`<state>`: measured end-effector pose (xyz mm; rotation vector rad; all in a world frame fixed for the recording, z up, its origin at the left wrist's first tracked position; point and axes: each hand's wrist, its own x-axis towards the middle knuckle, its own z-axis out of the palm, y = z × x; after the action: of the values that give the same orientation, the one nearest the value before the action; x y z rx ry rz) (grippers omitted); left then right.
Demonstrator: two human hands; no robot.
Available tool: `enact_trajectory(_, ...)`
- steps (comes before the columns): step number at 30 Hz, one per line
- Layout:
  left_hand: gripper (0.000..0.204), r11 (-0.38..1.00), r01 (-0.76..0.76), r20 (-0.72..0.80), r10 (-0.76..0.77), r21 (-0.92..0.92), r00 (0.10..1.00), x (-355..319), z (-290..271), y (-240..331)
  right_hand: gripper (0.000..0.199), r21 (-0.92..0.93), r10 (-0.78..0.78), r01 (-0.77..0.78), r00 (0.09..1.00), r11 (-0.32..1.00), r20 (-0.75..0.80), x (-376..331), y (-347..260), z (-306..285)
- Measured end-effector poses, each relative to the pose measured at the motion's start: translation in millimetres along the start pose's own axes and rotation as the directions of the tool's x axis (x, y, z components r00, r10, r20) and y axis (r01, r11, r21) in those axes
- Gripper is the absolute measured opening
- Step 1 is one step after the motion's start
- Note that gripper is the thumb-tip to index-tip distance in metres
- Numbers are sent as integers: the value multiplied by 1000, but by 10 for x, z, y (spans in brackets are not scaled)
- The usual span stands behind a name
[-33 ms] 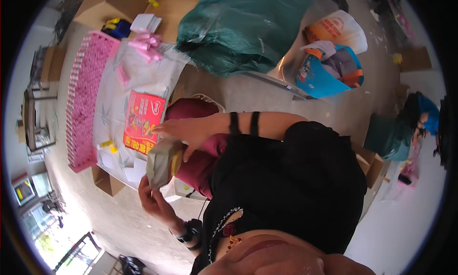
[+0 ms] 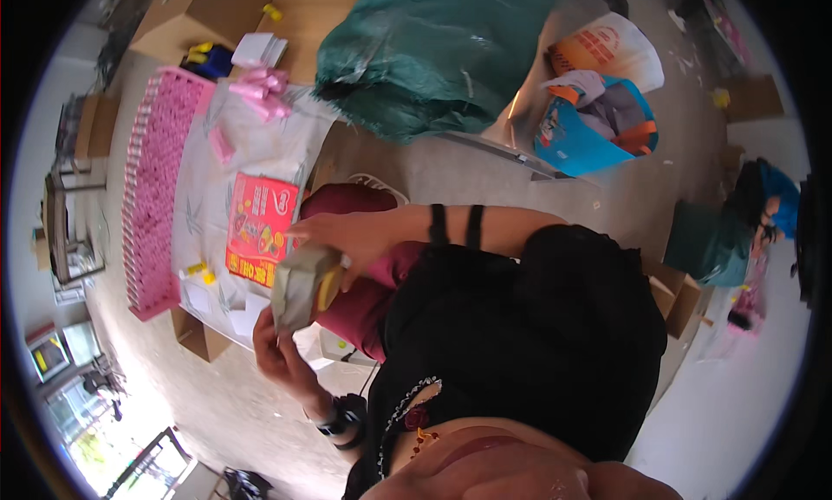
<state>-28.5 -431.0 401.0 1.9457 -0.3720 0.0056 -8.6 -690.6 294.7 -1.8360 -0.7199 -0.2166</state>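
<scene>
Between my hands is a grey-green, wrapped-looking bundle with a rounded yellow part on its side; its exact kind does not show. My left hand, with a black band at the wrist, pinches its lower edge from below. From above, my right hand grips the top, its fingers partly hidden behind the bundle. Just beyond them lies a flat red-and-yellow printed box on a pale, leaf-patterned table cover.
A long pink tray packed with rows of small pieces borders the table. Pink wrapped packs and white paper lie on the cover. A large green sack, a blue bag and cardboard boxes stand around.
Both hands have shifted slightly up and to the right with the bundle, closer to my body. The grip looks the same.
</scene>
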Motion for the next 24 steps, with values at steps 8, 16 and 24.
enact_trajectory(8,25,969,-72,586,201,-235,785,776,2031,713,78,687,697,-261,525,678,-489,-1946,-438,-606)
enact_trajectory(16,42,981,-144,760,190,-128,622,754,2567,481,64,820,815,-227,-139,526,-562,-3197,38,-835)
enact_trajectory(24,40,997,-5,718,58,-75,694,863,2374,-167,71,718,695,282,-614,636,-374,-3363,444,-809)
